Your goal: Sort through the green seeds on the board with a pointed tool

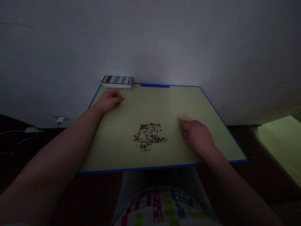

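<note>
Small dark brown grains, like seeds or beans [152,138], lie scattered in a loose patch on a pale wood-grain tabletop [150,103] with a blue rim. My left hand [110,100] rests toward the far left of the table, its fingers curled closed. What they hold, if anything, is hidden. To the right of the grains, my right hand [196,133] lies low over the table with its fingers drawn together and pointing left. Nothing can be made out between them. Just beyond its knuckles is a faint pale patch [191,117], too blurred to name.
At the far left corner a phone [118,79] lies on a white box [117,85]. A grey wall [150,40] stands right behind the table. A white plug [60,119] and cables [34,129] are at the lower left. Another pale surface [279,144] is at the right.
</note>
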`<action>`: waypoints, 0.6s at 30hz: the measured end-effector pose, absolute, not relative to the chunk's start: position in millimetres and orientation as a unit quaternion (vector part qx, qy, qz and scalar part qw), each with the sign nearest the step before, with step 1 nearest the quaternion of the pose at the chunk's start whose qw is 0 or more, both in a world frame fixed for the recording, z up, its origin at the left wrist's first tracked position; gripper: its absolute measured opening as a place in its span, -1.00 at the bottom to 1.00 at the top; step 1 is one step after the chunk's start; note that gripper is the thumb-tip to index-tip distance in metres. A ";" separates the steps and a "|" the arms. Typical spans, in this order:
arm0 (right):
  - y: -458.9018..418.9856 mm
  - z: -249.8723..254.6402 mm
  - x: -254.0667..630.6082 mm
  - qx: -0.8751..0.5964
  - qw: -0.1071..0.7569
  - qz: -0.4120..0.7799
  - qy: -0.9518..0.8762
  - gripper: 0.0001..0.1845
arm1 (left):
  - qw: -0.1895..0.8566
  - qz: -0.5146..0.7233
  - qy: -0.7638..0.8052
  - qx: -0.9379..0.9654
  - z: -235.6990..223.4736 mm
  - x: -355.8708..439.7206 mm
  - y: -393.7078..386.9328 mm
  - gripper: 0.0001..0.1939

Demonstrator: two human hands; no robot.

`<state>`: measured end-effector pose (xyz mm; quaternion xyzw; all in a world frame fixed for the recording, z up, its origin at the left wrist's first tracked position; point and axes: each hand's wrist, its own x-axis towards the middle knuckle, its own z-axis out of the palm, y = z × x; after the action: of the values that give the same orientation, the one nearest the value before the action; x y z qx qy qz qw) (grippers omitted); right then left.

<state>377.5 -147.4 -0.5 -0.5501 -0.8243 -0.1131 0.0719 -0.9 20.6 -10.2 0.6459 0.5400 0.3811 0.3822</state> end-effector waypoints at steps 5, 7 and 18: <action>-183.3 -1.3 380.3 -0.490 0.142 -0.134 -0.850 -0.56 | 0.386 0.382 0.543 0.641 -13.3 -1.0 23.2 -0.77; -204.4 -8.8 377.8 -0.448 0.151 -0.117 -0.874 -0.58 | 0.385 0.378 0.545 0.642 -13.8 -1.2 23.7 -0.77; -244.4 -3.5 317.6 -0.345 0.193 -0.104 -0.913 -0.64 | 0.389 0.384 0.546 0.636 -16.9 -2.7 25.5 -0.76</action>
<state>317.6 -244.4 -3.5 -0.3450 -0.9126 -0.1035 0.1933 -2.7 25.5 -16.9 0.6358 0.5456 0.3835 0.3886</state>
